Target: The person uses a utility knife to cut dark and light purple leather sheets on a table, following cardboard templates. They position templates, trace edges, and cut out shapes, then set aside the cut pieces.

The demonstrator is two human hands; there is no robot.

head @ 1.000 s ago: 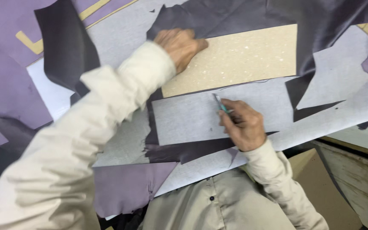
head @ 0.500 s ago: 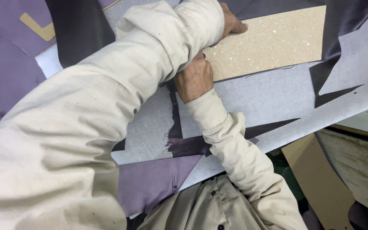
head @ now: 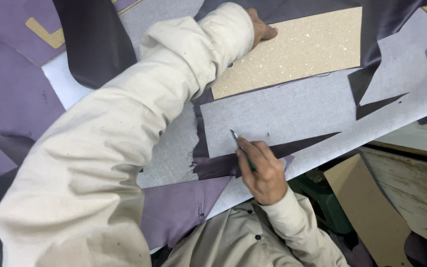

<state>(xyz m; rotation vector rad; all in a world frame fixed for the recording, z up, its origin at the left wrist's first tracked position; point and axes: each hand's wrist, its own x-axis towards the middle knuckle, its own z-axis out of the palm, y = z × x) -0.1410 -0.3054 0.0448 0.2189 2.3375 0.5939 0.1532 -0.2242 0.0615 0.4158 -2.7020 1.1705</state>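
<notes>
Many fabric pieces (head: 292, 111) across worktable (head: 406, 138)

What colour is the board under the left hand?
Tan with pale specks: the board, in the head view.

The worktop (head: 411, 136) is almost wholly covered by overlapping purple cloth (head: 11, 99), grey cloth (head: 292, 111) and dark cloth (head: 97, 44), with a tan board (head: 297, 49) toward its far edge.
</notes>
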